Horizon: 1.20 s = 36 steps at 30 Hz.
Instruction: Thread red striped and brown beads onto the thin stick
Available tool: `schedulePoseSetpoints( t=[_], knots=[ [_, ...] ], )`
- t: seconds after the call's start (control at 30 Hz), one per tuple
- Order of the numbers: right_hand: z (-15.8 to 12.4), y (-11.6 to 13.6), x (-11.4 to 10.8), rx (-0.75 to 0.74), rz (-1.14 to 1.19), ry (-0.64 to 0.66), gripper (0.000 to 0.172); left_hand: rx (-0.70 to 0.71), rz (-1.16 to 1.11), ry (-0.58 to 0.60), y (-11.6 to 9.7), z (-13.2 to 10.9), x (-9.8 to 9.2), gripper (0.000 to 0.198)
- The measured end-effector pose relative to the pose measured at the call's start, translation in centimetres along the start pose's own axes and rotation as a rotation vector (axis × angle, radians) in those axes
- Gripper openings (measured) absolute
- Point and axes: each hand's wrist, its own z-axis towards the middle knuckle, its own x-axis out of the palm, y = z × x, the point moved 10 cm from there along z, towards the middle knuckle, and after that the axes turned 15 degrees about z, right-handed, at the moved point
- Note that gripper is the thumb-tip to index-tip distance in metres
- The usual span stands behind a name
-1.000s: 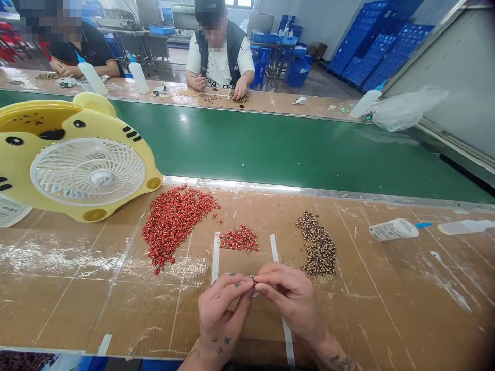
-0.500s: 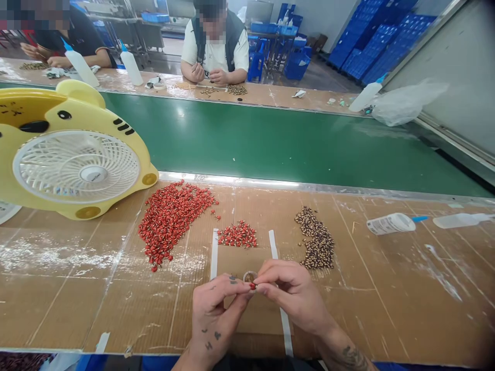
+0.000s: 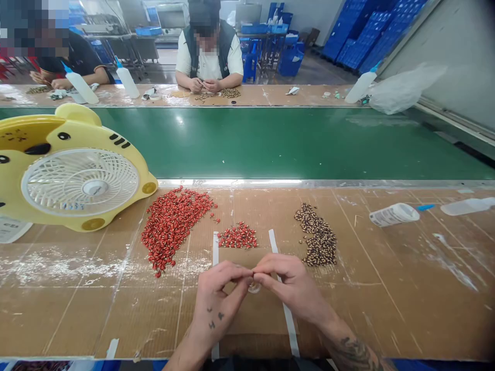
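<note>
My left hand [image 3: 222, 296] and my right hand [image 3: 290, 283] meet fingertip to fingertip above a cardboard sheet. Each pinches with thumb and index finger. Between them, a small red bead-like piece showed clearly a moment ago at the left fingertips; fingers now mostly cover it. What the right fingertips grip is too small to make out. Just below the fingertips is a small clear round dish [image 3: 254, 288], partly hidden. Ahead of the hands lies a small heap of red pieces with pale tips [image 3: 237, 235]. A dark-and-tan bead heap [image 3: 319, 237] is to the right.
A larger red heap [image 3: 172, 226] lies left, by a yellow animal-faced fan [image 3: 127, 154]. White tape strips [image 3: 290, 327] flank the sheet. A white bottle [image 3: 394, 214] lies at right. Beyond a green belt [image 3: 251, 144], two people work with their own hands at another table.
The view has tilted up a little. Fingertips have drawn closer together, and the red piece between them is now mostly covered. Across the belt, the co-worker's hands have come together.
</note>
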Motion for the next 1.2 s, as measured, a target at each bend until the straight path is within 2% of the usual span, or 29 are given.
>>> schedulePoseSetpoints(
  t=[0.07, 0.17, 0.27, 0.33, 0.4, 0.53, 0.6, 0.67, 0.77, 0.9, 1.1, 1.2],
  knots=[
    [0.6, -0.5, -1.4, 0.010, -0.089, -0.042, 0.014, -0.004, 0.052, 0.009, 0.8, 1.6, -0.1, 0.015],
    [1.0, -1.7, -4.1, 0.026, -0.178, -0.151, 0.017, -0.016, 0.225, -0.020, 2.6, 4.3, -0.5, 0.018],
    [0.9, -3.1, -5.1, 0.032, -0.188, -0.171, 0.018, 0.049, 0.396, 0.034, 3.7, 6.4, 0.3, 0.022],
    [0.7, -3.8, -4.5, 0.028, -0.180, -0.115, 0.019, 0.110, 0.475, 0.098, 4.0, 7.2, 1.0, 0.024],
    [0.5, -4.1, -3.5, 0.021, -0.153, -0.035, 0.018, 0.127, 0.548, 0.112, 4.7, 7.9, 0.7, 0.024],
    [0.3, -4.4, -1.3, 0.027, -0.089, 0.085, 0.014, 0.069, 0.687, 0.028, 6.6, 9.4, -2.6, 0.027],
    [0.3, -4.6, -0.5, 0.049, -0.082, 0.106, 0.014, 0.068, 0.738, 0.048, 7.1, 10.0, -3.4, 0.029],
    [0.4, -4.7, 0.1, 0.066, -0.089, 0.112, 0.017, 0.087, 0.781, 0.100, 7.3, 10.3, -3.1, 0.029],
    [0.5, -4.5, 0.7, 0.066, -0.105, 0.130, 0.011, 0.124, 0.820, 0.183, 7.3, 10.5, -1.2, 0.025],
    [0.4, -4.2, 0.5, 0.027, -0.130, 0.156, 0.011, 0.142, 0.822, 0.246, 7.6, 10.7, 0.8, 0.026],
    [-0.7, -3.0, 0.6, -0.179, -0.232, 0.329, 0.007, 0.126, 0.761, 0.292, 8.0, 10.2, 0.8, 0.024],
    [-0.9, -2.3, 0.7, -0.287, -0.288, 0.334, 0.015, 0.132, 0.729, 0.279, 7.8, 9.7, 0.6, 0.027]
  ],
)
